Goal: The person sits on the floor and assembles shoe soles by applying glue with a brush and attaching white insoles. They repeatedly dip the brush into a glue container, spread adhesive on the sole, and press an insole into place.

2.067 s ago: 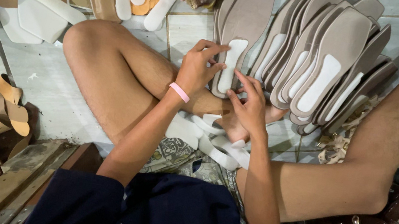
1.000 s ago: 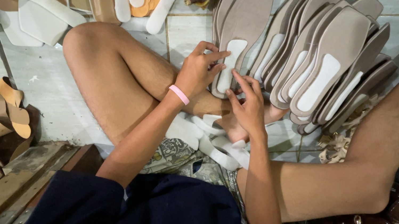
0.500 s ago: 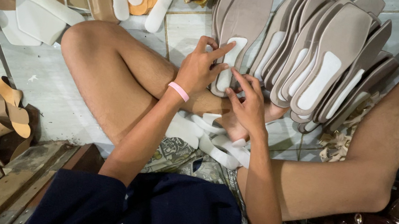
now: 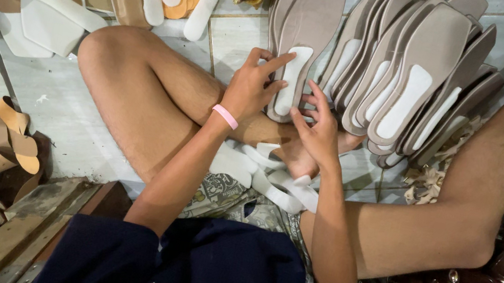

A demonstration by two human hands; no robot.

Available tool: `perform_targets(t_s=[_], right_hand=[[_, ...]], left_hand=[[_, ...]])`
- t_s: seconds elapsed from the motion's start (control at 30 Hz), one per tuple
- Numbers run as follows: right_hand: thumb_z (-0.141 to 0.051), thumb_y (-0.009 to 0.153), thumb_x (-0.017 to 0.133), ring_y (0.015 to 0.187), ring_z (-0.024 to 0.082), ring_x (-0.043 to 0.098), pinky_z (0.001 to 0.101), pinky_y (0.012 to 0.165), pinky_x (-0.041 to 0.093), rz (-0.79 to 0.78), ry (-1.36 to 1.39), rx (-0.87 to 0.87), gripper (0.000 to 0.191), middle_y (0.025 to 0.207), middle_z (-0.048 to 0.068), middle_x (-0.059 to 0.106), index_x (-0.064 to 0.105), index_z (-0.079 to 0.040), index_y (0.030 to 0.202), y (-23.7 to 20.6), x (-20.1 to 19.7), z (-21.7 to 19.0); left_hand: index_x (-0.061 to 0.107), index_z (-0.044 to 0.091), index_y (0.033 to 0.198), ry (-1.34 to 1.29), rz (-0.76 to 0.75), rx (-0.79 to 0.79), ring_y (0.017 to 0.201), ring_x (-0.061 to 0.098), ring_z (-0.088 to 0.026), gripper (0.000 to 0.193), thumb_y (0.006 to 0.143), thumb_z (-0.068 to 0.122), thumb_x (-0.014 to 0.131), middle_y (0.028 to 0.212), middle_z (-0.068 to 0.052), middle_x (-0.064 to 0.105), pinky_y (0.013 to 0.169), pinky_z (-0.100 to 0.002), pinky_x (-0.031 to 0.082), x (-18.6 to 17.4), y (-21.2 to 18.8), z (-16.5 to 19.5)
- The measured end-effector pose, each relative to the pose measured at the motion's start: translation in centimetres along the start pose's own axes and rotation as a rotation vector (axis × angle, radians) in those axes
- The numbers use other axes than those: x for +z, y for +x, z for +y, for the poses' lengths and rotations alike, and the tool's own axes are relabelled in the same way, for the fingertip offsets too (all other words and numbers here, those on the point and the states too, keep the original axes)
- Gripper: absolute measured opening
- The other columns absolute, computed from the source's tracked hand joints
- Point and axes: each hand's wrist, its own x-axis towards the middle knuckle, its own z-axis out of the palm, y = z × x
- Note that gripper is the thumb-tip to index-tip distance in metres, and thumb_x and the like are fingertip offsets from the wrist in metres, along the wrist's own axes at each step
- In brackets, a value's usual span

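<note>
Seated on the floor, my left hand (image 4: 252,90) and right hand (image 4: 319,129) press spread fingers on a white pad (image 4: 291,80) to seat it flat on a grey insole (image 4: 308,31), 1 of a fanned row.

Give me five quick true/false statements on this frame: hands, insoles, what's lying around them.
1. The left hand presses a white pad onto a grey insole. True.
2. The right hand holds a brush. False: it holds no tool; its fingers rest at the lower end of that insole.
3. A pink band sits on the left wrist. True.
4. The fanned row of grey insoles lies to the left of both hands. False: it lies to their right, overlapping one another.
5. Loose white pads lie on the floor between the legs. True.
</note>
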Motion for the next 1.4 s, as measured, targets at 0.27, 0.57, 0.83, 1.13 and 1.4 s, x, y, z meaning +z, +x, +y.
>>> perform_targets(t_s=[0.27,0.57,0.83,1.13,1.4], right_hand=[[-0.006,0.092,0.08,0.104,0.015,0.062,0.0254,0.082,0.057,-0.008,0.124,-0.012,0.074,0.129,0.01,0.059,0.043,-0.008,0.156,0.3,0.4,1.6],[-0.001,0.091,0.078,0.111,0.015,0.062,0.0277,0.095,0.053,-0.003,0.305,0.018,0.074,0.125,0.011,0.062,0.041,-0.003,0.154,-0.3,0.1,2.5],[-0.002,0.095,0.072,0.115,0.015,0.064,0.0265,0.097,0.051,-0.039,0.409,0.082,0.07,0.126,0.015,0.069,0.038,-0.001,0.156,-1.2,1.1,2.9],[0.0,0.095,0.07,0.112,0.014,0.065,0.027,0.097,0.052,-0.03,0.414,0.059,0.07,0.126,0.015,0.069,0.035,0.0,0.156,-1.6,2.0,2.7],[0.002,0.095,0.069,0.108,0.014,0.067,0.0268,0.092,0.054,-0.049,0.435,0.078,0.07,0.125,0.016,0.069,0.032,0.0,0.155,-1.7,2.1,3.5]], left_hand=[[0.058,0.024,0.146,-0.117,0.005,-0.029,0.076,0.072,-0.019,0.075,0.08,0.0,0.084,0.12,-0.015,0.063,0.074,-0.032,0.061,0.1,-0.2,-0.2],[0.05,-0.002,0.14,-0.227,0.119,-0.142,0.076,0.063,-0.018,0.072,0.082,0.016,0.089,0.104,-0.014,0.067,0.07,-0.031,0.058,2.1,-0.1,-2.2],[0.054,-0.003,0.138,-0.349,0.05,-0.338,0.088,0.073,-0.017,0.065,0.088,0.026,0.083,0.108,-0.016,0.073,0.073,-0.029,0.06,3.2,0.0,-3.8],[0.055,-0.009,0.126,-0.63,0.037,-0.382,0.092,0.073,-0.017,0.058,0.086,0.023,0.083,0.107,-0.019,0.075,0.076,-0.029,0.06,4.2,1.6,-3.9],[0.063,-0.007,0.118,-0.834,0.0,-0.363,0.092,0.072,-0.015,0.038,0.09,0.014,0.079,0.106,-0.016,0.077,0.078,-0.029,0.06,4.8,2.0,-3.6]])
